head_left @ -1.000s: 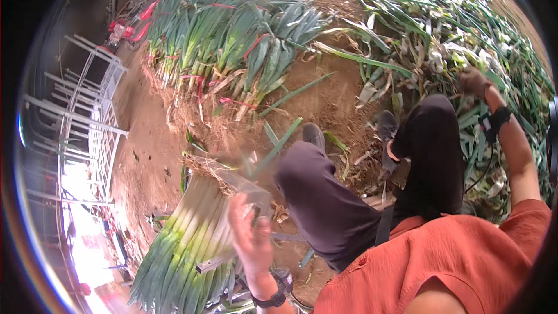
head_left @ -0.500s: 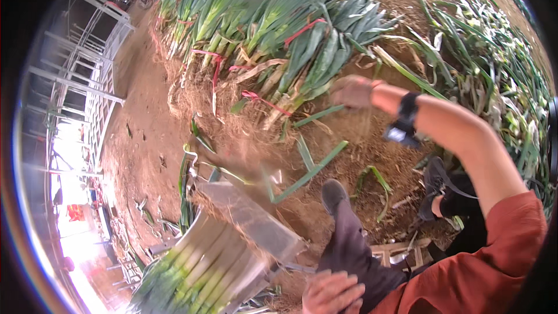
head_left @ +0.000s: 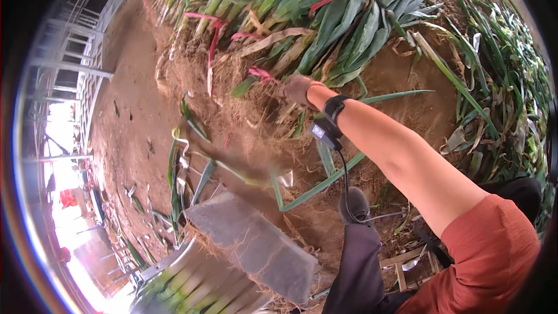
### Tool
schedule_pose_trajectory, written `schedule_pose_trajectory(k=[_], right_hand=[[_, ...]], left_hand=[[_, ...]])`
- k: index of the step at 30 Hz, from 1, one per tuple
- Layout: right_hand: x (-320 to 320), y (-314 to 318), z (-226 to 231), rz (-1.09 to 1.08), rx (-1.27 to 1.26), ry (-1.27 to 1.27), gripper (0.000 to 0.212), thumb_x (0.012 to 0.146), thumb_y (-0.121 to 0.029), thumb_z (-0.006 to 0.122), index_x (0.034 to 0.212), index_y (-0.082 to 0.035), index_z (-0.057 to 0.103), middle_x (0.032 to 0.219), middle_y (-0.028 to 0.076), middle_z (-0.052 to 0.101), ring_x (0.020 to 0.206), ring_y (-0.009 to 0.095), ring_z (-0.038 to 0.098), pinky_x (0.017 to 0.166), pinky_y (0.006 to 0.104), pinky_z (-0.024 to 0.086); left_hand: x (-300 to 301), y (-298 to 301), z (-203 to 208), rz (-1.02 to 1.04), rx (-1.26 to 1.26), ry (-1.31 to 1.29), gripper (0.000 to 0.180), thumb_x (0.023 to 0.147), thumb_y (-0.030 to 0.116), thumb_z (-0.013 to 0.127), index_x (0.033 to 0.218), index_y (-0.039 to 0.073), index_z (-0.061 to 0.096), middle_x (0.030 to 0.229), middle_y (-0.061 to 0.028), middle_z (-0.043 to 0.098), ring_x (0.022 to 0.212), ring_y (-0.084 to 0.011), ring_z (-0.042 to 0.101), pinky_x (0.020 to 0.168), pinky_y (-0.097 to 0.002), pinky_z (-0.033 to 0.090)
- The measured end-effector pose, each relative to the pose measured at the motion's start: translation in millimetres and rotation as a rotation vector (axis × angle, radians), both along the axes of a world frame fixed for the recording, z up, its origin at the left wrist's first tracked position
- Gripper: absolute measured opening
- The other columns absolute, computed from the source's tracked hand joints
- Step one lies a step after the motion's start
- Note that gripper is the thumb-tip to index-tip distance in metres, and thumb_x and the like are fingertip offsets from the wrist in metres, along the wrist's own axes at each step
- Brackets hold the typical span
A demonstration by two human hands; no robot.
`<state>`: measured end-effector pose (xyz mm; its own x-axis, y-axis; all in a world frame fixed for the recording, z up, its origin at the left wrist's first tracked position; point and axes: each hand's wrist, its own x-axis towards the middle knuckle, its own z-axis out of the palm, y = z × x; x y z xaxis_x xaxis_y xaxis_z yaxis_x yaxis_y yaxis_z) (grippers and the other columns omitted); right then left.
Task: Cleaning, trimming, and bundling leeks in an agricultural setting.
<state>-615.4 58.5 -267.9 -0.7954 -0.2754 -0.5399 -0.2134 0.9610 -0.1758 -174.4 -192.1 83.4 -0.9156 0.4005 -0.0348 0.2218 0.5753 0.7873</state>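
My right hand (head_left: 297, 91) reaches forward from the lower right, its fingers curled round the root end of a tied leek bundle (head_left: 340, 61), just beside the pink tie (head_left: 261, 74). Its fingertips are partly hidden among the stems and roots. A black strap with a small device (head_left: 326, 134) and a cable sits on that wrist. My left hand is out of view. At the lower left, trimmed leeks (head_left: 192, 288) lie side by side, their pale ends by a grey metal plate (head_left: 253, 244) strewn with root fibres.
More tied leeks (head_left: 232, 0) are heaped at the far side. Loose leaves (head_left: 505, 81) pile up on the right. Leaf scraps (head_left: 325, 183) litter the soil near my shoe (head_left: 354, 204). White metal racks (head_left: 87, 75) stand at the left; a wooden crate (head_left: 401, 270) is near my leg.
My right hand has moved left onto the leek bundle and closed round its root end. My left hand, earlier at the bottom near my leg, has left the view. The view has shifted.
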Motion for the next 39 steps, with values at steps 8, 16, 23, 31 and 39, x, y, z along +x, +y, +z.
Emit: schedule_pose_trajectory(k=[8, 16, 23, 31, 39], right_hand=[[106, 56, 63, -0.432, -0.321, 0.025, 0.043, 0.088, -0.038, 0.043, 0.097, 0.001, 0.06, 0.083, 0.015, 0.06, 0.073, 0.023, 0.058, 0.068, 0.038, 0.048], [332, 248, 149, -0.554, 0.02, -0.157, 0.039, 0.078, -0.035, 0.056, 0.085, 0.002, 0.064, 0.082, 0.022, 0.061, 0.074, 0.03, 0.061, 0.066, 0.0403, 0.048], [440, 444, 111, -0.396, 0.576, -0.259, 0.027, 0.073, -0.026, 0.058, 0.09, -0.006, 0.065, 0.081, 0.013, 0.064, 0.076, 0.025, 0.06, 0.065, 0.0371, 0.047], [176, 197, 108, -0.519, -0.62, 0.207, 0.035, 0.079, -0.022, 0.057, 0.109, -0.006, 0.056, 0.1, 0.013, 0.061, 0.089, 0.022, 0.059, 0.078, 0.0328, 0.047], [-29, 19, 56, -0.656, -0.645, 0.135, 0.065, 0.082, -0.032, 0.053, 0.137, -0.007, 0.028, 0.133, 0.016, 0.042, 0.114, 0.033, 0.05, 0.095, 0.0387, 0.041]], left_hand=[[-15, -2, -6, -0.16, 0.071, 0.022, 0.026, 0.065, 0.023, 0.064, 0.087, 0.008, 0.069, 0.096, -0.0088, 0.062, 0.091, -0.0276, 0.058, 0.087, -0.0467, 0.043], [-36, 14, 1, -0.237, 0.146, 0.008, 0.028, 0.065, 0.022, 0.064, 0.089, 0.008, 0.069, 0.099, -0.0086, 0.062, 0.095, -0.0271, 0.058, 0.087, -0.0458, 0.042], [-57, 18, -8, -0.368, 0.194, -0.079, 0.029, 0.065, 0.021, 0.063, 0.09, 0.008, 0.069, 0.102, -0.0086, 0.063, 0.096, -0.027, 0.058, 0.088, -0.0453, 0.042], [-72, 27, -9, -0.345, 0.17, -0.085, 0.027, 0.069, 0.022, 0.063, 0.091, 0.007, 0.069, 0.103, -0.0095, 0.062, 0.097, -0.0276, 0.058, 0.087, -0.0456, 0.042], [-78, 16, -25, -0.26, 0.151, -0.104, 0.027, 0.071, 0.024, 0.063, 0.092, 0.007, 0.068, 0.104, -0.0103, 0.062, 0.098, -0.0283, 0.058, 0.087, -0.046, 0.042]])
